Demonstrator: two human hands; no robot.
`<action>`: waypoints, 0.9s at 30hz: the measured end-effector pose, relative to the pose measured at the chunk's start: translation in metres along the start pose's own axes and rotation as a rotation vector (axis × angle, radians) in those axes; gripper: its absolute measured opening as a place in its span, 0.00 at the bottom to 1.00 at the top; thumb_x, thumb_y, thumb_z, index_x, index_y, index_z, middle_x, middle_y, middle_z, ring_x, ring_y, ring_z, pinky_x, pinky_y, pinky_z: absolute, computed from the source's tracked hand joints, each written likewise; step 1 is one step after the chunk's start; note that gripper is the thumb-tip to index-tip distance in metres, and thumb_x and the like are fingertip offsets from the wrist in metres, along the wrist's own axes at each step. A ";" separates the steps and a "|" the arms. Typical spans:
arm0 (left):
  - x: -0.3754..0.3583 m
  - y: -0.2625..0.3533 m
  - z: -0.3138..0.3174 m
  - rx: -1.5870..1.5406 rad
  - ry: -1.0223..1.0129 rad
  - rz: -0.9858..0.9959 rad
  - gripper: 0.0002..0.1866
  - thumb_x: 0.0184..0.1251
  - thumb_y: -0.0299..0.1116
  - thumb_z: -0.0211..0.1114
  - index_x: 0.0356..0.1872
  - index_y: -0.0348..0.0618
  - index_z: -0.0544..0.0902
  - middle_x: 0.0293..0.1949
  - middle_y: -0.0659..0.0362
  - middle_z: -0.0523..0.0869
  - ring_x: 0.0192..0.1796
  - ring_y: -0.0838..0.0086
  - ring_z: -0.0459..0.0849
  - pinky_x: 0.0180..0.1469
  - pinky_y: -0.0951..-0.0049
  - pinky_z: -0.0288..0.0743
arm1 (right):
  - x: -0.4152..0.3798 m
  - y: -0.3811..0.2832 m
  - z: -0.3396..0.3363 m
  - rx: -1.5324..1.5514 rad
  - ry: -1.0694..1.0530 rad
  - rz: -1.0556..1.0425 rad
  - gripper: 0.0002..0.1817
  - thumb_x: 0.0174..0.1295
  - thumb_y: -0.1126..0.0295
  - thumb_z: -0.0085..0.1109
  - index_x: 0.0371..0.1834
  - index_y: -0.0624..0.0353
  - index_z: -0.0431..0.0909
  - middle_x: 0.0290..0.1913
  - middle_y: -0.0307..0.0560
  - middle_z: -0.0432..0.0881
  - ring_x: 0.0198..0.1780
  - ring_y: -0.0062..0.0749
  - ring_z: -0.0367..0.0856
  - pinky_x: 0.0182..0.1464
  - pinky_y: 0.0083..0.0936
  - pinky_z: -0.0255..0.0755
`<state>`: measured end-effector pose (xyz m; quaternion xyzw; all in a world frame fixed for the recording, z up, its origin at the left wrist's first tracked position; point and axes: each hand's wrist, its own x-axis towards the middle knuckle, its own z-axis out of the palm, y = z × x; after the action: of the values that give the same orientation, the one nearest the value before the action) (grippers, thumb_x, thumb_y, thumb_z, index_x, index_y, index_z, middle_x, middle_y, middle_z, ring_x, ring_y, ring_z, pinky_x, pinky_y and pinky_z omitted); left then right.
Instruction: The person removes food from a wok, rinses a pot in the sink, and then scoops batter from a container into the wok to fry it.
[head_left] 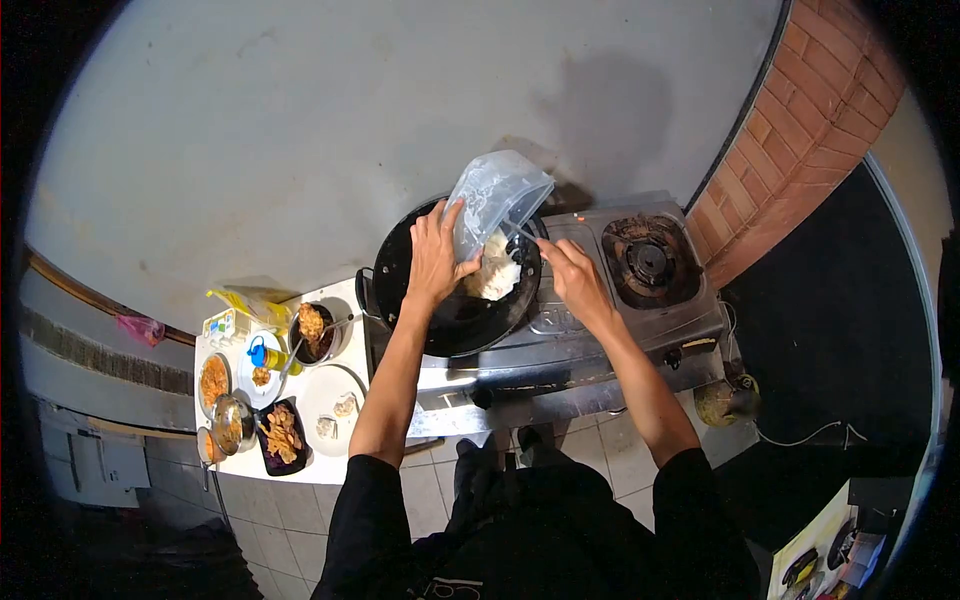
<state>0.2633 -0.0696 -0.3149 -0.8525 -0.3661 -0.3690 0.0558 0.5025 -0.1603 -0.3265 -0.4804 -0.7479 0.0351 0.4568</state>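
Observation:
Above a large black wok [410,315] on the stove's left side, my left hand [435,255] grips a translucent plastic container [492,192] tilted over the wok. My right hand [572,278] is closed on the handle of a utensil [522,232], whose far end reaches to the container's mouth and is partly hidden. A whitish mass [495,272] lies below the container, over the wok's middle.
A gas burner [650,262] sits on the stove's right side. At left, a white table [345,290] carries a white plate [333,410], a black tray of food [282,438], a pot [325,345] and several bowls. A gas cylinder [722,402] stands below right.

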 end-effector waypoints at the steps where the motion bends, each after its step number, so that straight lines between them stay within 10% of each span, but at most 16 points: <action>1: 0.000 -0.001 0.000 0.002 0.003 -0.004 0.49 0.52 0.60 0.68 0.71 0.46 0.61 0.62 0.41 0.69 0.53 0.49 0.70 0.56 0.53 0.63 | -0.004 0.000 0.000 0.008 -0.007 -0.005 0.19 0.57 0.88 0.53 0.53 0.70 0.77 0.35 0.55 0.78 0.39 0.49 0.79 0.42 0.36 0.74; 27: 0.006 0.014 -0.035 -0.225 -0.028 -0.109 0.45 0.47 0.41 0.74 0.68 0.42 0.63 0.59 0.43 0.72 0.56 0.47 0.71 0.62 0.54 0.66 | -0.016 -0.009 -0.008 0.103 0.009 0.026 0.16 0.59 0.86 0.55 0.51 0.71 0.77 0.36 0.56 0.79 0.40 0.47 0.80 0.42 0.36 0.74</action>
<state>0.2548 -0.0894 -0.2830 -0.8373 -0.3688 -0.3983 -0.0652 0.5034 -0.1801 -0.3277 -0.4659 -0.7368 0.0775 0.4838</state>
